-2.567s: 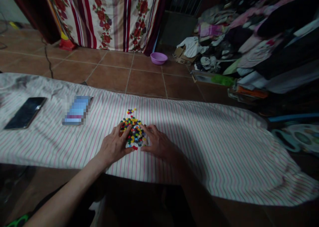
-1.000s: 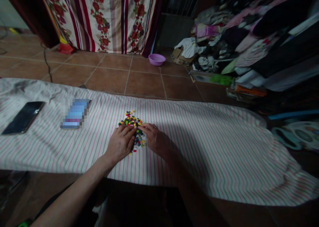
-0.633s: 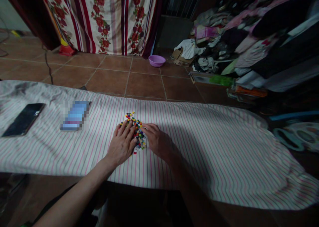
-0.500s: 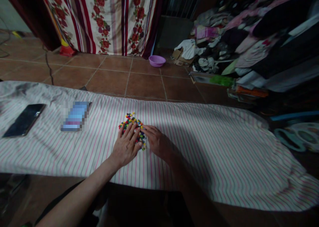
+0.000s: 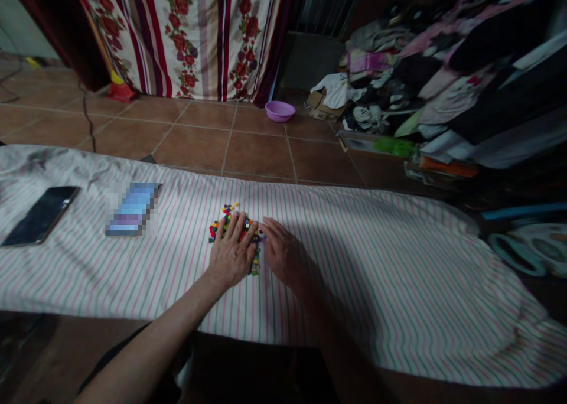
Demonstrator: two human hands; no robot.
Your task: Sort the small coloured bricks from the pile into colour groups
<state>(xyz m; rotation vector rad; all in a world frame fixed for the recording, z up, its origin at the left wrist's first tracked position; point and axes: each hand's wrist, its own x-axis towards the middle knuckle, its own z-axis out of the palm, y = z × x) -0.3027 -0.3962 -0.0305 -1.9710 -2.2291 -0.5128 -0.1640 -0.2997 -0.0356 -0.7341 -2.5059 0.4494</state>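
head view: our left hand (image 5: 231,255) lies palm-down, fingers loosely spread over the coloured pieces (image 5: 215,230) on the striped cloth (image 5: 177,256), gripping none visibly; whether our right hand (image 5: 284,254), half-curled beside them, holds any, we cannot tell. they look light, stiff, best pinched singly by their sides.

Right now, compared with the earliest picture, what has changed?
The left hand has shifted right, from the left side of the colored pieces to lie over their middle, covering many. The right hand stays at their right side; the dark phone and purple basin stay put.
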